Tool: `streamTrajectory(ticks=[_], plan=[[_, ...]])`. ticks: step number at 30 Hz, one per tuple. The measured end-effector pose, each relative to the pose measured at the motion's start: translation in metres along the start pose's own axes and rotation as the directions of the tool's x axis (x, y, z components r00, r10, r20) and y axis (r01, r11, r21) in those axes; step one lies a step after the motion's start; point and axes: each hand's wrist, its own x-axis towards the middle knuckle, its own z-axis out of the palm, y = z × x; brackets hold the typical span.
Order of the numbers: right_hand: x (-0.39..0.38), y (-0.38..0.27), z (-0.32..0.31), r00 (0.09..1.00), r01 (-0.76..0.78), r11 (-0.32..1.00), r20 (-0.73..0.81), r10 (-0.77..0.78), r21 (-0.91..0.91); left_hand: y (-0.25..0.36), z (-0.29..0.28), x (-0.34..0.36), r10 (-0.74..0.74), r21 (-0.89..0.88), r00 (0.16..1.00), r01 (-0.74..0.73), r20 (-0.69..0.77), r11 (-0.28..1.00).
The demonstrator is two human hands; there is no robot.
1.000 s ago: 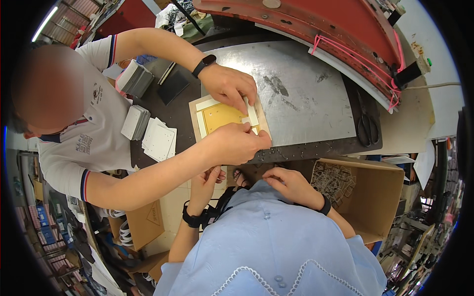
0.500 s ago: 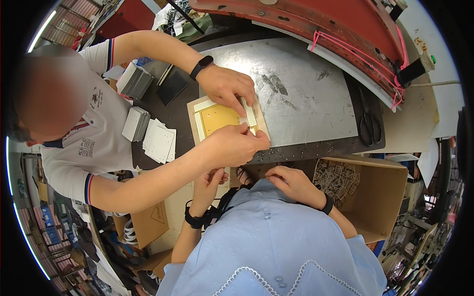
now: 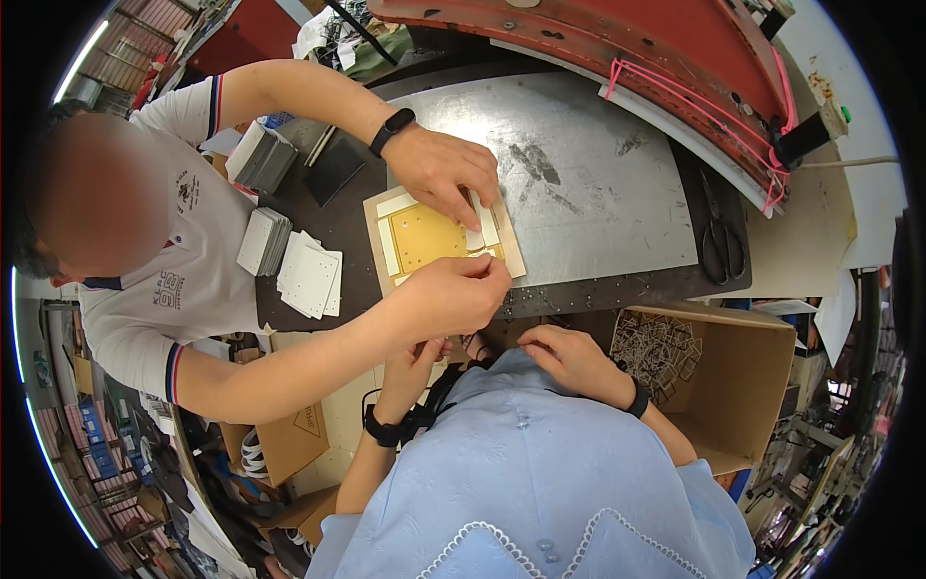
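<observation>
Person in blue at the table edge has the left hand [image 3: 417,360] low beside a co-worker's forearm [image 3: 328,355], fingers curled and partly covered; I cannot tell whether it grips anything. The right hand [image 3: 576,362] rests bare over the lap, loosely bent, thumb apart, near a cardboard box [image 3: 741,386] of bent wire pieces [image 3: 661,349]. Ahead, a yellow plate [image 3: 429,234] lies in a tan-edged frame at the metal sheet's [image 3: 608,203] left side, the co-worker's watch-side hand [image 3: 444,172] touching it, the other hand [image 3: 463,297] pinching at its near corner.
</observation>
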Motion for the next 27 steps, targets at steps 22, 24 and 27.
streamTrajectory(ticks=[22,24,27], plan=[[-0.0038,-0.0026,0.0085,1.0,0.006,1.0,0.02,-0.005,-0.022,-0.0019,0.0036,-0.0068,-0.005,-0.016,0.998,0.006,0.055,1.0],[-0.0044,-0.0021,0.0095,1.0,0.011,1.0,0.018,-0.01,-0.023,-0.003,0.0037,-0.0072,0.003,-0.026,0.998,-0.001,0.065,1.0],[-0.0047,-0.0016,0.0105,1.0,0.015,0.999,0.02,-0.015,-0.03,-0.0025,0.0047,-0.0076,0.006,-0.014,0.998,-0.005,0.068,1.0]])
